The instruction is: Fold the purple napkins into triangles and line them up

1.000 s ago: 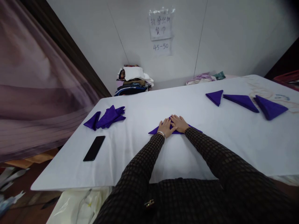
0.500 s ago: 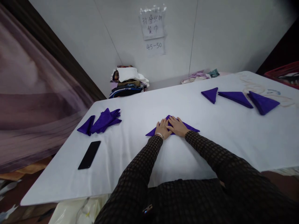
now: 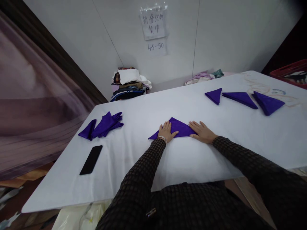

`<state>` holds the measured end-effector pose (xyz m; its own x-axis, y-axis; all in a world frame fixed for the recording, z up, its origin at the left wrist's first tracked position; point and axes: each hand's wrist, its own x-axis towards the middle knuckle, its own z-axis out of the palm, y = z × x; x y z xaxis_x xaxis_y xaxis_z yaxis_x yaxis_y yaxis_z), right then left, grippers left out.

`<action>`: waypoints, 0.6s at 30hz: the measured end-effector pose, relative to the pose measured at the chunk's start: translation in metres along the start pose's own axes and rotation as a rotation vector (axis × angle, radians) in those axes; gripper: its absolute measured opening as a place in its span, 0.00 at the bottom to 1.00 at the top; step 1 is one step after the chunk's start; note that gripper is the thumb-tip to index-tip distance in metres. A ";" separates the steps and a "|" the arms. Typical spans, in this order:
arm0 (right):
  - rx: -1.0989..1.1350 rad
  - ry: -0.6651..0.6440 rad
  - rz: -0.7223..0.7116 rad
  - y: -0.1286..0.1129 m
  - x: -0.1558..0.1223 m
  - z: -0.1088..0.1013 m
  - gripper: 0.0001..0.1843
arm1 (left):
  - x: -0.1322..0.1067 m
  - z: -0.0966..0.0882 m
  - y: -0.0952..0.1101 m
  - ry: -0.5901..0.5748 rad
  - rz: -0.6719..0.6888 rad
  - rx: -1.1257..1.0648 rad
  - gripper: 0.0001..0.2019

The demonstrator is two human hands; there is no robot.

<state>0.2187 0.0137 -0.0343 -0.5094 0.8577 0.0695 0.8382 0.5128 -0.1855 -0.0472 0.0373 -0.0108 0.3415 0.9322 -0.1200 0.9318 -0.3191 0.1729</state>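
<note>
A purple cloth napkin (image 3: 181, 128), folded into a wide triangle with its peak pointing away from me, lies in front of me on the white-covered table (image 3: 134, 153). My left hand (image 3: 166, 131) rests flat on the napkin's left part, fingers stretched out, a bracelet at the wrist. Over the right corner of the napkin lies my right hand (image 3: 202, 132), palm down with fingers extended, hiding that tip. Neither hand grips the cloth.
Folded purple napkins (image 3: 242, 99) lie at the back right, and a bunch of purple napkins (image 3: 106, 125) at the left. A black phone (image 3: 91, 159) is near the left edge. Stacked clothes (image 3: 129, 84) stand behind the table, below a paper sign (image 3: 154, 27) on the wall.
My right hand has slid right from the napkin's middle to its right corner, uncovering the centre. The left hand stays on the left part. The view has shifted slightly.
</note>
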 end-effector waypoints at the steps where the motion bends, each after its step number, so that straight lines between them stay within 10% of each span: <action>1: 0.005 -0.014 0.012 0.005 -0.005 -0.002 0.40 | 0.000 0.000 0.000 0.000 0.001 0.001 0.42; 8: 0.039 0.046 0.154 -0.015 -0.008 -0.024 0.40 | 0.000 0.000 0.001 0.001 -0.005 0.017 0.41; 18: 0.159 -0.015 -0.033 -0.102 0.096 -0.013 0.41 | 0.001 0.004 -0.003 -0.005 0.034 0.087 0.35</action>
<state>0.0866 0.0443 0.0046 -0.5402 0.8391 0.0642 0.7799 0.5278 -0.3364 -0.0489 0.0388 -0.0151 0.3732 0.9199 -0.1202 0.9269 -0.3641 0.0913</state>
